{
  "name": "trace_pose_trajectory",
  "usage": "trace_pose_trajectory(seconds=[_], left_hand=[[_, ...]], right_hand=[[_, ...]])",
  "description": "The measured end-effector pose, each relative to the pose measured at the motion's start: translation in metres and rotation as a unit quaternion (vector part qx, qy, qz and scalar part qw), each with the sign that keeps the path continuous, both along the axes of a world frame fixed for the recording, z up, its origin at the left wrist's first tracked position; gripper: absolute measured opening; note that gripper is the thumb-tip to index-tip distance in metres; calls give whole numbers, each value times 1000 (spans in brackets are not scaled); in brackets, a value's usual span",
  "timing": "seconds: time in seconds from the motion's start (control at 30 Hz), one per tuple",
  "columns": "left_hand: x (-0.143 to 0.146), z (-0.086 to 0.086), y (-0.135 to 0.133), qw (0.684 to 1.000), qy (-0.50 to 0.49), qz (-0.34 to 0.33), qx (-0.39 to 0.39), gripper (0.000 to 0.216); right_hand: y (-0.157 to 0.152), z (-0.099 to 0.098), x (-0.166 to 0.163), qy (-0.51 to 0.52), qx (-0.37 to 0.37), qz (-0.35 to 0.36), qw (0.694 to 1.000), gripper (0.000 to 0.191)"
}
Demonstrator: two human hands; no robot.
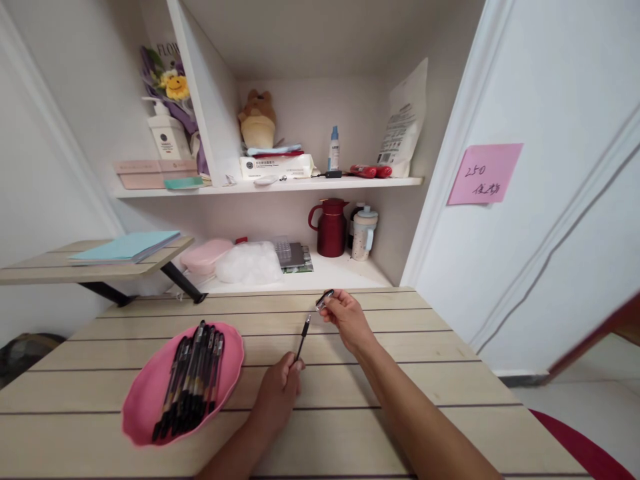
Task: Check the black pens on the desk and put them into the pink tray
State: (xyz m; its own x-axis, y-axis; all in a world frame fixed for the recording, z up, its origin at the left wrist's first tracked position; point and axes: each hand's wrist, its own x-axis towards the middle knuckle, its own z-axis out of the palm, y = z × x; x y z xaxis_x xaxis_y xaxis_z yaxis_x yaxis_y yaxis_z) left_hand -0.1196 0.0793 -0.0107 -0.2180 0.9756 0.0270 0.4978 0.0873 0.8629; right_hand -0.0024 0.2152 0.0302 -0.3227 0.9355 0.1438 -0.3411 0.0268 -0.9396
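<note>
My left hand (280, 387) is closed round the lower part of a black pen (304, 333), whose bare tip points up and away from me. In the fingers of my right hand (347, 317) is a pen cap (325, 300), clear with a black clip, held just beyond the pen tip. Cap and pen are apart. To the left of my left hand, a pink scalloped plate (137, 400) carries several capped black pens (193, 377), lying side by side.
Behind the slatted table (400, 400) stands a shelf unit (280, 190) with a dark red jug (331, 228), a speckled cup (365, 233) and a plastic bag (250, 263). A small raised stand (165, 257) at the left bears blue paper (127, 247).
</note>
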Motion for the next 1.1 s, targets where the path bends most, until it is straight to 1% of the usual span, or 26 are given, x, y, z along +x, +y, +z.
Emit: trace_pose_trajectory(seconds=[0.03, 0.1, 0.27, 0.37, 0.5, 0.57, 0.67, 0.73, 0.87, 1.1], left_hand=[[0, 0, 0, 1000, 6, -2, 3, 30], [-1, -1, 0, 1000, 19, -5, 10, 30], [-1, 1, 0, 999, 32, -12, 7, 28], [0, 2, -1, 999, 32, -13, 8, 28], [0, 3, -1, 999, 23, -17, 13, 28], [0, 2, -1, 1000, 20, -18, 15, 29], [0, 1, -1, 1000, 16, -10, 13, 29], [0, 1, 0, 1000, 12, -7, 11, 29], [-1, 0, 0, 1000, 20, -17, 10, 28], [-2, -2, -1, 999, 36, -18, 19, 28]], right_hand=[[-2, 5, 0, 22, -1, 3, 1000, 28], [-8, 12, -1, 31, 7, 11, 999, 29], [-17, 19, -4, -4, 36, 29, 999, 24], [-16, 19, -3, -33, 49, 29, 998, 22], [-14, 16, -1, -49, 59, 36, 996, 22], [-15, 15, -1, -70, 67, 61, 993, 22], [-19, 14, -2, -120, 69, 124, 983, 16], [-21, 14, -3, -133, 66, 157, 977, 14], [-22, 12, -4, -126, 67, 180, 973, 14], [-20, 5, -3, -151, 84, 197, 965, 11]])
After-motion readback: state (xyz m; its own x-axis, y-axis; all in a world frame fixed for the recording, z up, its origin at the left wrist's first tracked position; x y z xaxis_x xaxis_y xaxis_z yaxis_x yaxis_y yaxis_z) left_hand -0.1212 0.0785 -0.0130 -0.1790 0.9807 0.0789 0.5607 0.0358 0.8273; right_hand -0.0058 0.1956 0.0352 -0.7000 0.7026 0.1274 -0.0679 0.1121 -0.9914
